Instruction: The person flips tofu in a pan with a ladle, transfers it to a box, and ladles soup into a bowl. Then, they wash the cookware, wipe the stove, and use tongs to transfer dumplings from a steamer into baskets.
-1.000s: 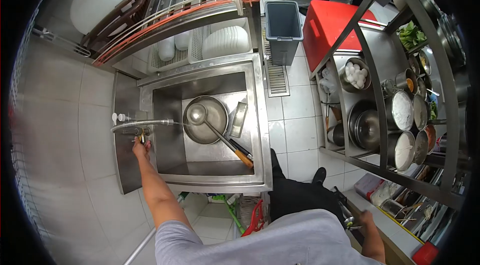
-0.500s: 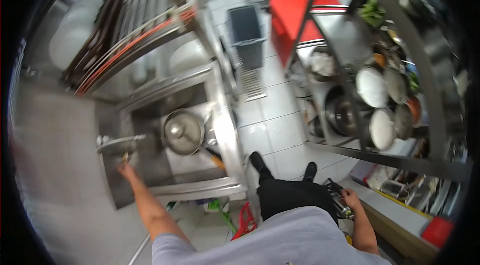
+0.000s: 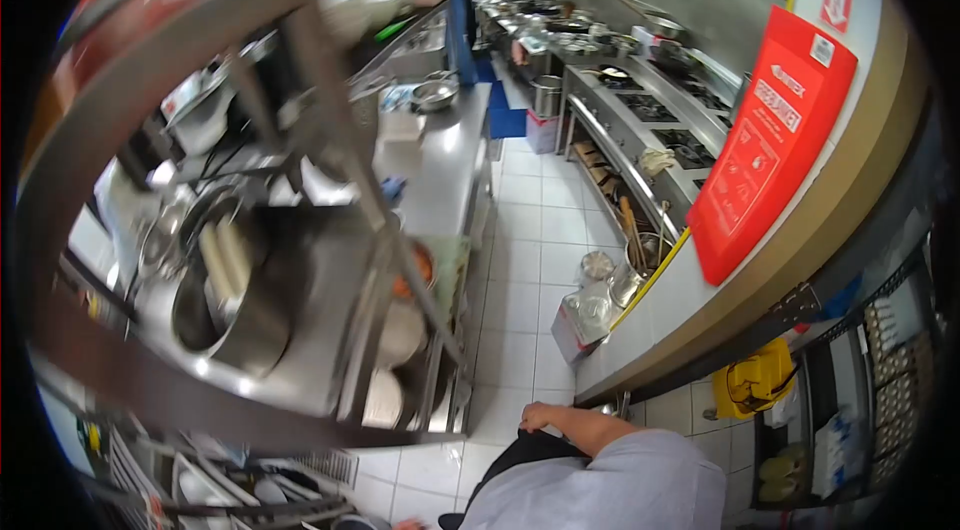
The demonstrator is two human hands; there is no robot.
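Observation:
My right hand (image 3: 537, 417) is beside the black trousers at my waist, its fingers curled, and nothing shows in its grip. Only a sliver of my left hand (image 3: 408, 525) enters at the bottom edge; its fingers are cut off from view. Closest to that hand are a metal rack (image 3: 130, 475) and the tiled floor. On the steel shelf unit to the left stands a deep steel pot (image 3: 262, 330) with pale cylindrical things in it. Stacked pale round items (image 3: 384, 398) sit on the level below.
A steel counter (image 3: 450, 170) runs ahead, facing a stove (image 3: 655, 110) across a tiled aisle (image 3: 518, 270). A red fire blanket box (image 3: 775, 145) hangs on the right wall. A metal tin (image 3: 575, 330) and a yellow bucket (image 3: 757, 380) stand on the floor.
My view has swung right, from the sink to the aisle and stove. My left hand has left the tap area at the sink and is mostly out of frame. My right hand stays low.

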